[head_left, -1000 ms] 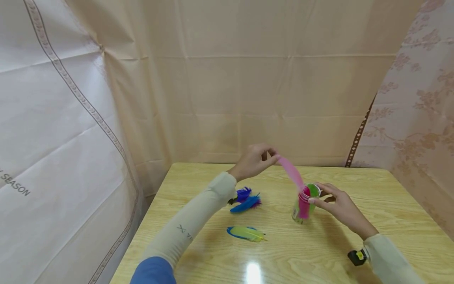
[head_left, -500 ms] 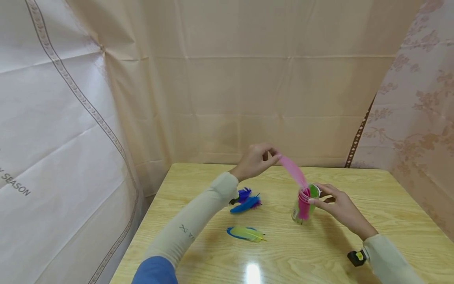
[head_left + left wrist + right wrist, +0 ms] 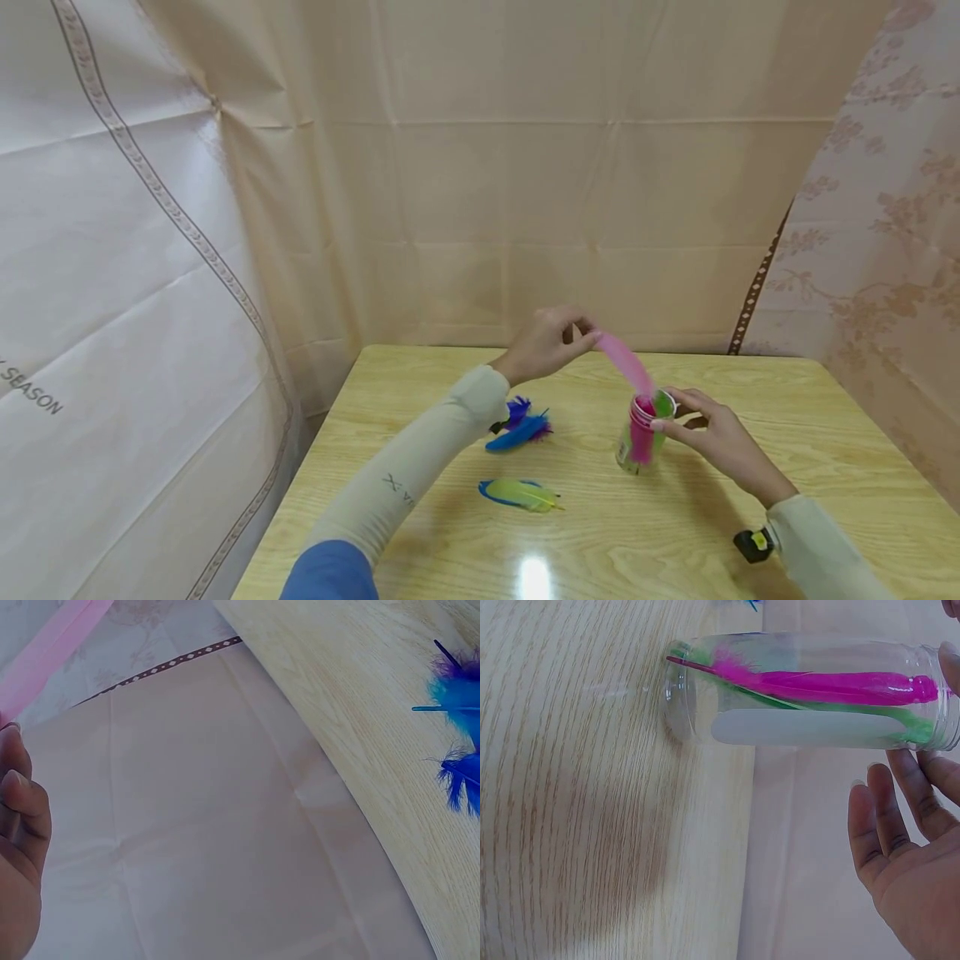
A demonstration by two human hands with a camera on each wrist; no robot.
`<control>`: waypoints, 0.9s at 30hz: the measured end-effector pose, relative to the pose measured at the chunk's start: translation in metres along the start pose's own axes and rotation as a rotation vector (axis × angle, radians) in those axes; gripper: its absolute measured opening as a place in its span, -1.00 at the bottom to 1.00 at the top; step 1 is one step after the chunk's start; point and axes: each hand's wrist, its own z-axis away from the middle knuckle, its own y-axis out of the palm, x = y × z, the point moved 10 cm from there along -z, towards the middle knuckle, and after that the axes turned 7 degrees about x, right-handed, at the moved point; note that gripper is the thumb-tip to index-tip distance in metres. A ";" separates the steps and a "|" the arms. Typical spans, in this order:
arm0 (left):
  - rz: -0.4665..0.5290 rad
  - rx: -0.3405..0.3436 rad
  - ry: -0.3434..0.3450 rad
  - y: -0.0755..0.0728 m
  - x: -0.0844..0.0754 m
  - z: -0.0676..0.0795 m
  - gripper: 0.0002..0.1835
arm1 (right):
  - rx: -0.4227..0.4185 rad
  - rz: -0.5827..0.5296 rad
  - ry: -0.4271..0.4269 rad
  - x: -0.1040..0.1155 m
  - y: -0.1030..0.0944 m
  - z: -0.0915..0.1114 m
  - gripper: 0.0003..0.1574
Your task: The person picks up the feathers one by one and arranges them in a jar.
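Near: my right hand [image 3: 716, 437] pinches the jar [image 3: 802, 727] with thumb and fingers at its rim; I judge a bump could tip it, gripped only up top. Farther: left hand [image 3: 543, 342] pinches the pink feather [image 3: 628, 365], lower end at the mouth; whether inside, can't tell.

In the head view, a pale-yellow, wood-grain rectangular table [image 3: 615, 537] stood towards six o'clock, a bright white light reflection [image 3: 535, 575] on its top. Creased beige sheeting [image 3: 487, 167] hung at twelve, white sheeting with a patterned band [image 3: 112, 292] at nine, pinkish floral sheeting [image 3: 885, 275] at two.
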 end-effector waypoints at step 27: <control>-0.123 0.253 0.091 0.055 -0.024 -0.012 -0.85 | -0.006 0.010 0.009 -0.001 -0.001 -0.002 -0.20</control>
